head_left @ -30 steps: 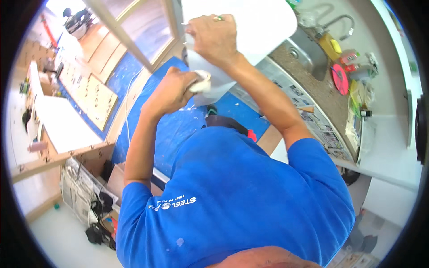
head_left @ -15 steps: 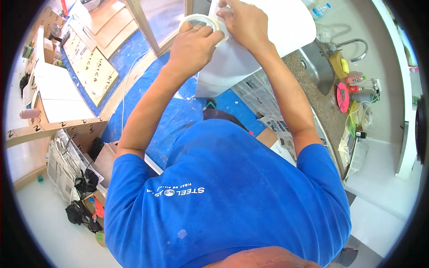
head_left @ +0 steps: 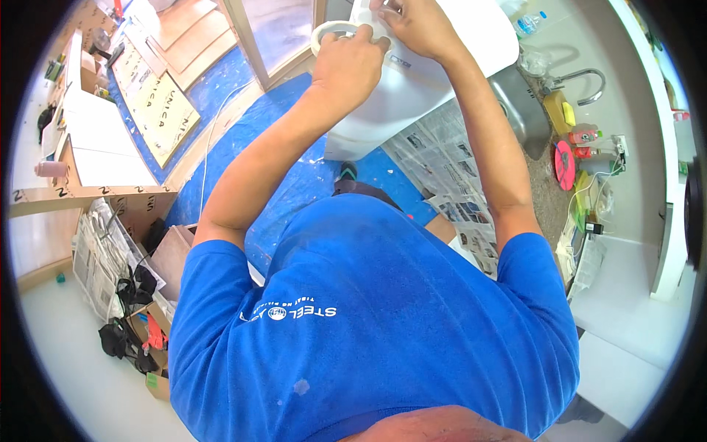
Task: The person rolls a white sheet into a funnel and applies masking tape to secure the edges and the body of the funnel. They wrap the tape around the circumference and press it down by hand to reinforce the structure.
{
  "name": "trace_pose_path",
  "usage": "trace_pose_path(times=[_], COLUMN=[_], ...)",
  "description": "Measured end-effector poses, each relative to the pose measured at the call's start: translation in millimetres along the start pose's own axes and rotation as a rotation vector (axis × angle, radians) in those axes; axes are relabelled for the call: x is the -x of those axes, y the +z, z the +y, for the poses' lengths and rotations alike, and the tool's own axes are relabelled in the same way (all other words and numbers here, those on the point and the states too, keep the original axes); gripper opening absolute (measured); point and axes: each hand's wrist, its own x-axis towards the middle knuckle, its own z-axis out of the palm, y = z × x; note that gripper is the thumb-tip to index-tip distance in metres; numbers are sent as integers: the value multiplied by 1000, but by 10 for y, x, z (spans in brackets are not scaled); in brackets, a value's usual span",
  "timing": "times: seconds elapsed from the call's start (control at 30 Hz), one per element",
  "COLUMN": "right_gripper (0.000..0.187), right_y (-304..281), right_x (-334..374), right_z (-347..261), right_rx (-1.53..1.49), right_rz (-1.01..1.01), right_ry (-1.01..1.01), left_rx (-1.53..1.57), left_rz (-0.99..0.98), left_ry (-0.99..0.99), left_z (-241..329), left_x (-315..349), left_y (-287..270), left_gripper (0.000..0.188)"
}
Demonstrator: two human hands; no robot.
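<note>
A roll of pale tape (head_left: 324, 31) is gripped by my left hand (head_left: 351, 65), whose fingers curl over the ring. Close beside it, my right hand (head_left: 420, 26) has thumb and fingertips pinched together. What lies in that pinch is too small to make out; it may be the tape's end. Both hands are over the near upper edge of a large white smooth-sided object (head_left: 361, 132), which has a flat pale top (head_left: 482, 33) and a small dark label below the right hand.
Right of the white object is a counter with a steel sink (head_left: 523, 110), a curved faucet (head_left: 589, 85), a plastic bottle (head_left: 530, 24) and a pink disc (head_left: 565, 166). Newspaper (head_left: 442, 162) covers the cabinet front. Blue sheeting (head_left: 280, 184) lies on the floor; wooden panels (head_left: 151, 110) lie left.
My left hand has shifted right with the tape roll. My right hand has also moved slightly right, uncovering the small label on the white object.
</note>
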Motion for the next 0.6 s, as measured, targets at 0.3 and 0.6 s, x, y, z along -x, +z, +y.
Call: trace_pose_path(times=[0.3, 0.6], right_gripper=[31, 47], right_y=[-155, -132], right_x=[137, 191], right_z=[132, 61], right_rx=[89, 249], right_rz=[-134, -163], right_ry=[-304, -272], left_rx=[-13, 26], left_rz=[-120, -241], left_ry=[-30, 38], left_z=[-49, -218], left_x=[-9, -120], left_y=[-109, -212], left_gripper=[38, 41])
